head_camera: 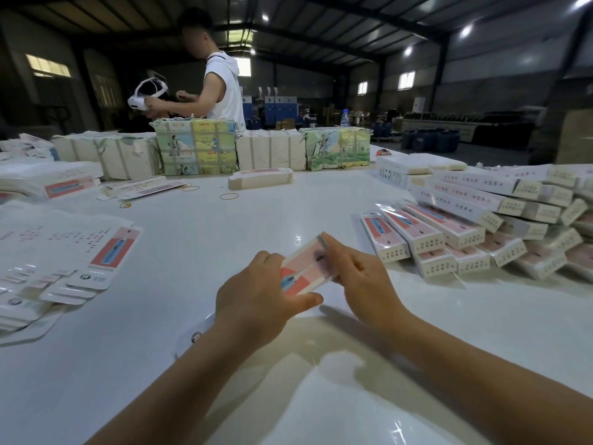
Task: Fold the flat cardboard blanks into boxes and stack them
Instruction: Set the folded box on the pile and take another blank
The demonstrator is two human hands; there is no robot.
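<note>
A pink and white cardboard box point(305, 268) with a blue picture is held just above the white table point(199, 239), blurred by motion. My left hand point(256, 300) grips its near end, thumb along the front edge. My right hand point(362, 277) holds the far right end with curled fingers. Flat blanks point(64, 252) lie fanned out at the left. Folded boxes point(475, 226) are stacked in rows at the right.
Wrapped bundles point(195, 149) of blanks line the far side of the table. A small stack of blanks point(261, 178) and rubber bands point(228, 196) lie mid-table. A person in a white sleeveless top point(221, 88) stands behind, handling a white headset point(146, 94).
</note>
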